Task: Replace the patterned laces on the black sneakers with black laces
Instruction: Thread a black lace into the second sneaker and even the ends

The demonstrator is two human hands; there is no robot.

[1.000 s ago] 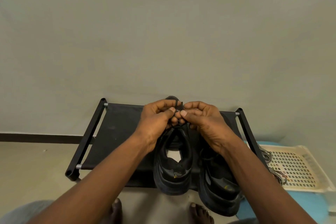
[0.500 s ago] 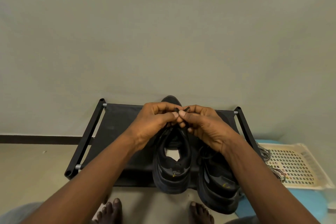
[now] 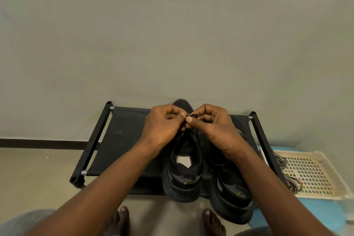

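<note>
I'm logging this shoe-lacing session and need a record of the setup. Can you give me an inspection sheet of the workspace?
Surface: black fabric rack, standing on the floor against the wall.
Job's things: two black sneakers on the rack; black lace held over one; patterned laces on the cream tray.
Clutter: blue surface under the tray.
Hands: left hand and right hand both pinch the black lace.
Cables: nothing seen.
Surroundings: dark skirting; bare feet before the rack.

One wide-angle camera, the only view, sat on the person's head, facing forward and down. It looked from close above at the left hand (image 3: 162, 126) and right hand (image 3: 215, 127) over the black rack (image 3: 124, 140); the wall (image 3: 172, 34) filled the upper half.
</note>
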